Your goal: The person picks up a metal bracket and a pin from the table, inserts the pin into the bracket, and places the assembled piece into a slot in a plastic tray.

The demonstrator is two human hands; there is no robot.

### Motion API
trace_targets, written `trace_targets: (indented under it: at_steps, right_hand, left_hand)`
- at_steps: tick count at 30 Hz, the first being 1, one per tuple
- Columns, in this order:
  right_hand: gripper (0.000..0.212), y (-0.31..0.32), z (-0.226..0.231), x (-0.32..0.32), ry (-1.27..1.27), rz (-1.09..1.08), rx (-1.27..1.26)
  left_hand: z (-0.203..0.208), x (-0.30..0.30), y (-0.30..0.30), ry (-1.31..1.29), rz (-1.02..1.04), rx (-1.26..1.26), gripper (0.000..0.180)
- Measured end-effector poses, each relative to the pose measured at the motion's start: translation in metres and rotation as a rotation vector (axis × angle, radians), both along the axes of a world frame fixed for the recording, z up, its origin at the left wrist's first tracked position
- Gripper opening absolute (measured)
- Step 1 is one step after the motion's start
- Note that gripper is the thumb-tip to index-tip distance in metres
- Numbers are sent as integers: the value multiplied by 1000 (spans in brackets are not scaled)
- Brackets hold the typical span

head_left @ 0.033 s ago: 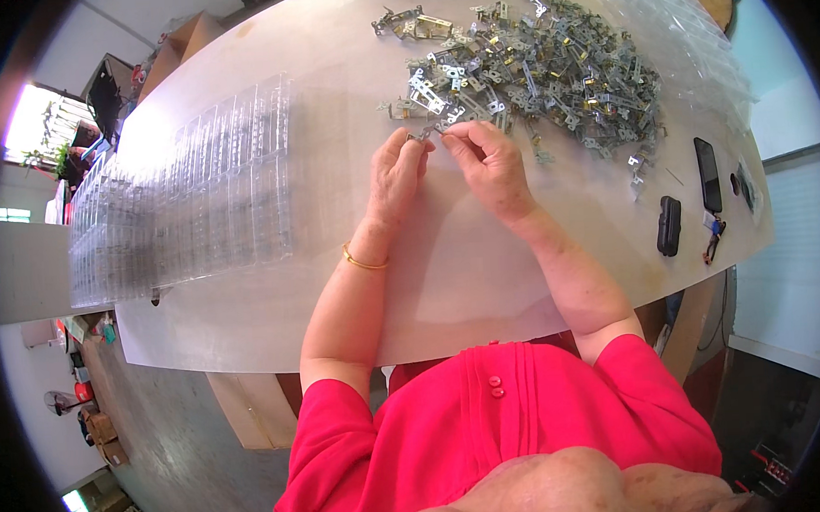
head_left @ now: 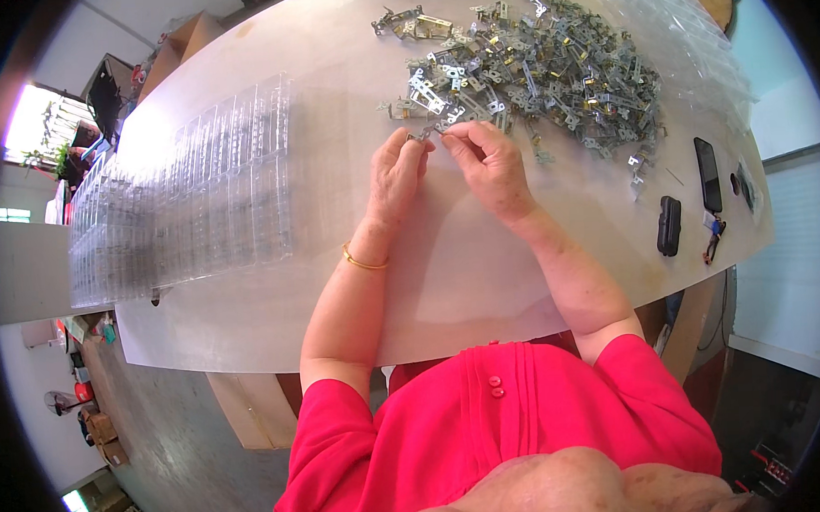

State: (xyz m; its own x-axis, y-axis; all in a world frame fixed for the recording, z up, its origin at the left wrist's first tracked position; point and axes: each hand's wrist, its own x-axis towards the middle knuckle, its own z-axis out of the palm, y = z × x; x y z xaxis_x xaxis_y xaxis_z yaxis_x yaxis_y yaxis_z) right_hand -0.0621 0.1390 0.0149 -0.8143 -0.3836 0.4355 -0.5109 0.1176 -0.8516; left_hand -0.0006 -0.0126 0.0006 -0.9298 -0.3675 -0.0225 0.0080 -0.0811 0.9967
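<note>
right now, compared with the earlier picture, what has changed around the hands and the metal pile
Nothing visibly changed. The left hand and right hand still pinch the small metal part; the metal pile, clear plastic trays and phone stayed put.

left hand [head_left: 395,179]: fingers curled | right hand [head_left: 493,168]: pinching | forearms [head_left: 346,304]: converging forward

A heap of silvery metal brackets [head_left: 558,77] lies on a pale flat tabletop [head_left: 471,294], beyond a person's bare right hand [head_left: 496,170]; clear ridged plastic trays [head_left: 197,192] lie left of the bare left hand [head_left: 396,176], a black oblong case [head_left: 669,226] and black rectangular phone [head_left: 707,175] at far right.
</note>
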Motion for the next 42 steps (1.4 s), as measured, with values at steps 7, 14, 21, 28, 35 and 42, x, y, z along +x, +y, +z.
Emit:
trace_targets:
  at_steps: [7, 14, 21, 28, 35, 42]
  right_hand:
    - [7, 1, 3, 0, -6, -4, 32]
    - [9, 2, 1, -1, 19, 13, 27]
    - [14, 5, 4, -5, -445, 237, -108]
    - [10, 9, 8, -12, -632, 292, -118]
    - [7, 5, 4, -11, -472, 234, -270]
    - [6, 2, 7, -3, -437, 211, -158]
  left_hand:
    - [0, 1, 0, 9, 7, -52, 22]
    - [0, 4, 3, 174, 57, -517, 14]
    - [10, 5, 9, 201, 26, -690, 11]
    - [2, 2, 10, 290, 41, -886, 10]
    - [7, 5, 18, 370, 51, -980, 5]
    - [-1, 0, 11, 367, 254, -1055, 9]
